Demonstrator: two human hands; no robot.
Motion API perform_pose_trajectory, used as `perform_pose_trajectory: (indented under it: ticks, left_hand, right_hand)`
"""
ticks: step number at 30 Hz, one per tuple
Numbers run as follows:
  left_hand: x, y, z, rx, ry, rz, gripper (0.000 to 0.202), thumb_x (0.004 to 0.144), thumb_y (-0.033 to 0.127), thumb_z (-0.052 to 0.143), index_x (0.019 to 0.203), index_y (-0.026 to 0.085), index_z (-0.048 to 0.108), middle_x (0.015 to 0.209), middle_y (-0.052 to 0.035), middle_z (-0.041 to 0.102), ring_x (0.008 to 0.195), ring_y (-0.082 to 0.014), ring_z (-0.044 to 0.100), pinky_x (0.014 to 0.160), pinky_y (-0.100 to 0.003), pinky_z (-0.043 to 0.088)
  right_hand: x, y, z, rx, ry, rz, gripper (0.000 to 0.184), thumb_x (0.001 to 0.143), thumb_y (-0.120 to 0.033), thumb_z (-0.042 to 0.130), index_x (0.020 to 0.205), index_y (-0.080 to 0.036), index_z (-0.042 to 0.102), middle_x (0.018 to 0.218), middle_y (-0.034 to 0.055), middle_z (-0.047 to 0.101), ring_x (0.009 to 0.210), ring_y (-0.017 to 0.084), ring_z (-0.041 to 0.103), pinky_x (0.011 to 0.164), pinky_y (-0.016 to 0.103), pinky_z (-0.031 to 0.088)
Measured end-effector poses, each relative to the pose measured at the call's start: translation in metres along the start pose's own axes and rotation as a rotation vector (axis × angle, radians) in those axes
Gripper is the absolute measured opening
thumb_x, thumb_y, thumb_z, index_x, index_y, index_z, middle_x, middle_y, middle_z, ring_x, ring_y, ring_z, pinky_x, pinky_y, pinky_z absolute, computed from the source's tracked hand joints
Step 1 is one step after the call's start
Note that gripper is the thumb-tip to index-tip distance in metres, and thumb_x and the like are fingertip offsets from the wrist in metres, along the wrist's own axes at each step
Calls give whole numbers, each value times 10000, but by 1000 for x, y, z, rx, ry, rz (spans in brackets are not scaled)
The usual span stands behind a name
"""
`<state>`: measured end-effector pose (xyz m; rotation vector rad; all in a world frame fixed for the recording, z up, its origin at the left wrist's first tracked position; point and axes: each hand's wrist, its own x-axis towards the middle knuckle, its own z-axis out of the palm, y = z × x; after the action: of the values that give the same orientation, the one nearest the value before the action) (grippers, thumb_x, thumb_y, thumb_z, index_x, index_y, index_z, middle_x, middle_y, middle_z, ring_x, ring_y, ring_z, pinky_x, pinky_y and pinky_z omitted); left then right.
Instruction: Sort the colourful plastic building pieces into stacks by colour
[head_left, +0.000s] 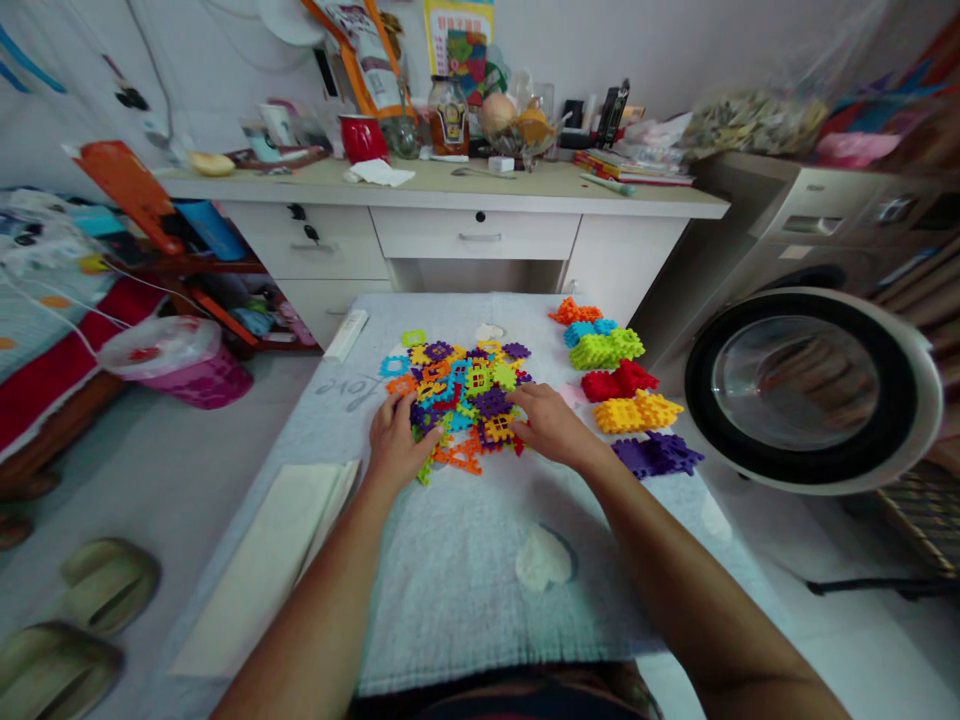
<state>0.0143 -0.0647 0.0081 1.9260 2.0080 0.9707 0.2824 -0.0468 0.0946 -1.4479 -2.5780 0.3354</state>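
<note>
A mixed pile of colourful plastic building pieces (465, 395), several of them square or gear-shaped with cut-outs, lies on the cloth-covered table (465, 560). My left hand (397, 440) rests at the pile's left edge, its thumb spread from the fingers. At the pile's right edge is my right hand (551, 422), fingers stretched over the pieces and thumb apart. Neither hand visibly holds a piece. To the right, pieces stand grouped by colour: orange (576, 312), blue (589, 332), green (607, 349), red (621, 381), yellow (637, 412) and purple (658, 456).
A white box-like object (346, 336) lies at the table's far left corner, and a folded pale cloth (262, 570) along its left side. Beyond stands a cluttered counter (450, 200). On the right is a washing machine with its round door (810, 390) swung out.
</note>
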Motion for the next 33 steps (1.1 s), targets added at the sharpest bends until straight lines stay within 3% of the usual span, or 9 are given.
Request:
perform_pose_trajectory:
  ticks: [6,13,19,23,28,33]
  left_hand:
    - [0,-3,1,11,8,15,646,767,422,675,1350,204,504,1376,-156,484,1334,-343,464,1154,-529,360]
    - [1,-3,1,12,3,6,640,767,417,675,1347,202,509,1385,-155,475,1345,-342,456,1164,-522,352]
    - [0,-3,1,16,-6,12,642,775,423,665,1355,202,503,1404,-153,472,1350,-340,453,1167,-514,348]
    - [1,-6,2,33,-11,11,642,787,431,659,1362,192,499,1406,-161,477,1353,-338,449,1166,-518,342]
    - [2,-8,4,47,-7,17,652,787,438,661,1362,175,502,1401,-170,483,1347,-341,452,1165,-515,339]
    - [2,-8,3,30,-19,5,657,777,428,672,1363,188,499,1420,-166,470,1354,-342,444,1162,-525,340]
  right_hand:
    - [18,-4,32,40,65,8,386,932,-217,532,1303,-192,632,1437,102,570,1271,286,492,1057,426,373]
    - [12,-5,37,104,123,-11,274,902,-165,524,1110,-199,700,1311,101,620,1188,250,545,1019,378,388]
    - [16,-12,42,101,136,74,224,874,-392,658,977,-193,669,1097,109,660,1043,272,568,931,392,417]
    - [19,-14,44,137,176,90,205,823,-269,664,1007,-179,653,1082,113,651,1006,261,570,903,384,436]
    - [1,-5,24,225,215,-3,508,735,-119,609,1243,-129,597,1212,149,629,1124,269,569,1011,408,439]
    - [-54,24,-19,192,143,-61,700,678,-29,506,1368,-143,533,1301,154,582,1220,272,545,1059,437,434]
